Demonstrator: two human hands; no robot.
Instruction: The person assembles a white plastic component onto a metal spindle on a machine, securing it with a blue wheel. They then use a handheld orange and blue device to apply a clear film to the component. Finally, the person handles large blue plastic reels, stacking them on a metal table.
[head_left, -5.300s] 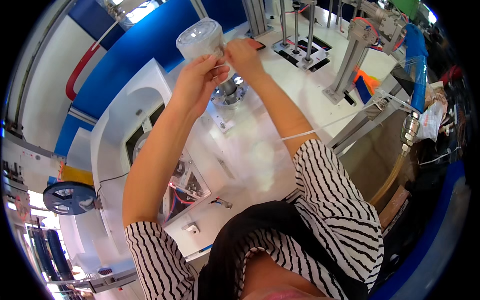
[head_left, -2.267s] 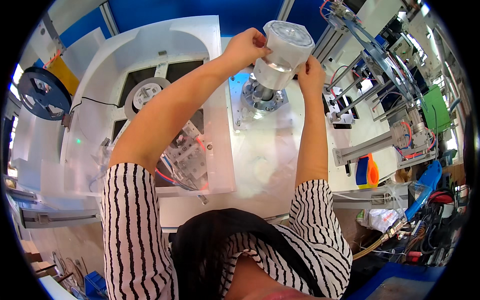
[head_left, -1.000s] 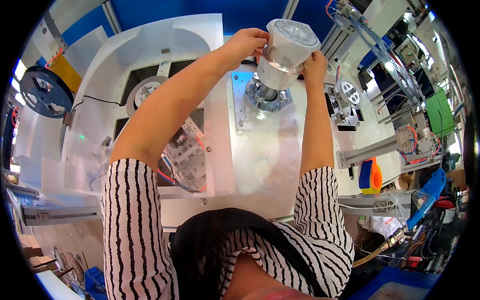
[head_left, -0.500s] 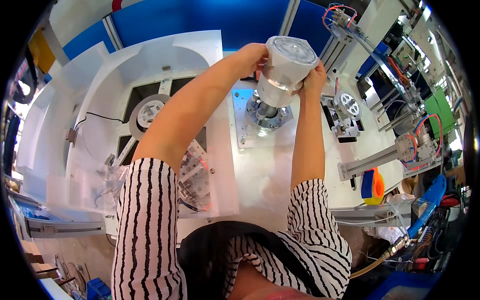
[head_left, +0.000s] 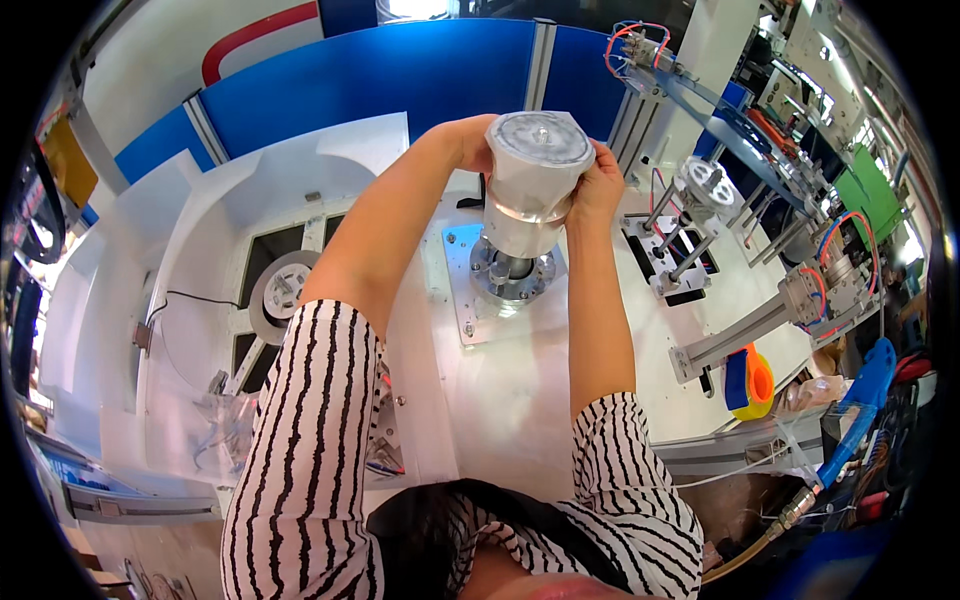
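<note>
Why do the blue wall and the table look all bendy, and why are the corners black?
In the head view, a fisheye lens bends straight edges such as the blue wall panel toward the rim and leaves black corners; the grey-white cylinder between the left hand and right hand stays sharp; bright light washes out the white table.

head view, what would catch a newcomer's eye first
A big pale drum at top centre, gripped between the left hand and right hand, sits right above a round metal flange on the white table. Behind it runs a bright blue wall panel; at lower right lies an orange and yellow tape roll.
</note>
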